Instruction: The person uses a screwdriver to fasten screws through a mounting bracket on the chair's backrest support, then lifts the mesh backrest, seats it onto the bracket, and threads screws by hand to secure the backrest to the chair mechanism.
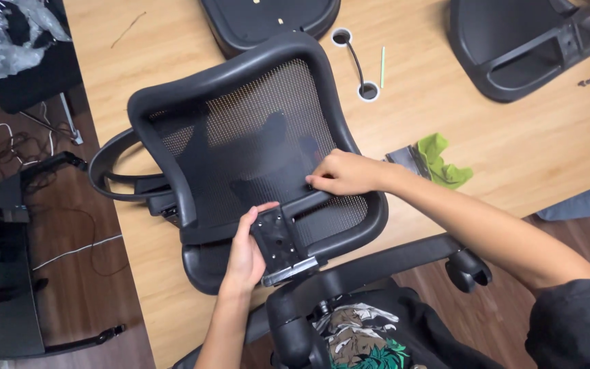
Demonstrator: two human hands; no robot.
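Your wooden desk carries everything here, and across its near left part lies the black mesh chair back, face up, its lower edge hanging just past the desk's front edge toward you. A curved black armrest loop sticks out from the chair back's left side, over the desk's left edge. Below you, off the desk, the black chair base reaches out with a caster at the end of one leg.

At the far edge sit two more black chair parts: a seat pan just beyond the chair back, and a moulded shell well apart at the far right.

Your right hand rests on the mesh near the lower crossbar, fingers curled and pinching at the bar's edge. Your left hand is wrapped around the left side of the black mounting bracket at the bottom middle of the chair back, thumb lying along its top.

Right of your right wrist lies a green cloth touching a small grey packet. Farther back, a black cable runs between two desk grommets, with a thin green stick just beside it.
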